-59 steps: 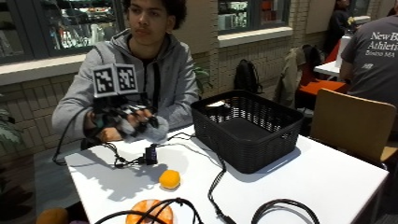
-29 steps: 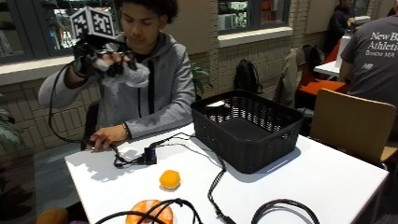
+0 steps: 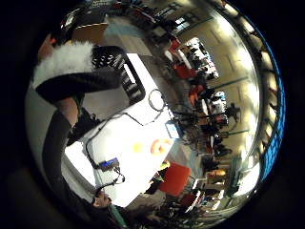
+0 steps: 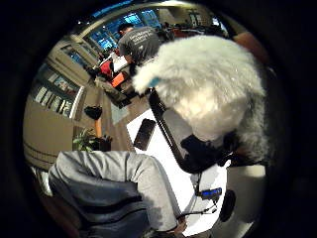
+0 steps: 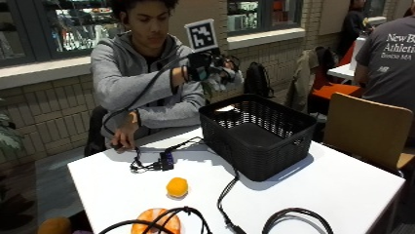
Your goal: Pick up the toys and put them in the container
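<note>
One gloved right hand [image 5: 211, 68], grip grasping fluffy white toy [image 4: 208, 89], above basket [image 5: 259, 134] rim.

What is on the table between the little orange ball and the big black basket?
A black cable runs across the white table between the orange ball and the black basket, seen in the outside view.

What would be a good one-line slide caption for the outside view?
A seated person's gloved right hand holds a white fluffy toy above the black basket; an orange toy waits on the white table.
</note>
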